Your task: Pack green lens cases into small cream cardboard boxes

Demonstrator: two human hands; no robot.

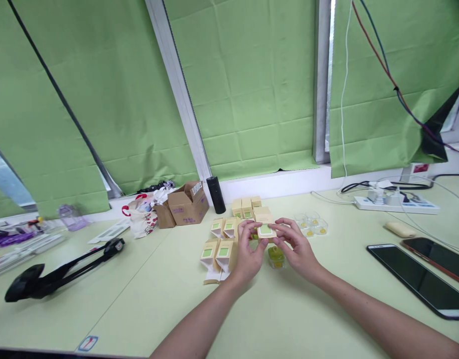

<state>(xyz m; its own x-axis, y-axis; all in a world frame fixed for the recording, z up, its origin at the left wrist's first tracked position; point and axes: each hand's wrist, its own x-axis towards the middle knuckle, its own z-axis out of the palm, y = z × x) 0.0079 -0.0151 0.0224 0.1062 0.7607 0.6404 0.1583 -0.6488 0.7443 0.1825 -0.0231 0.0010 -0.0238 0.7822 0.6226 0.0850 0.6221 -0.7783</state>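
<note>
Between my two hands I hold a small cream box with a green window. My left hand grips its left side, and my right hand has its fingers on the right side. Just below the box, a green item in a clear cup stands on the table beside my right hand. Left of my left hand are several similar cream boxes, the front ones with flaps open. More cream boxes stand behind. To the right sit several clear cups with yellow bits inside.
A black cylinder and an open cardboard box stand at the back by a cloth bag. A black strap-like device lies left. On the right are two phones and a power strip with cables.
</note>
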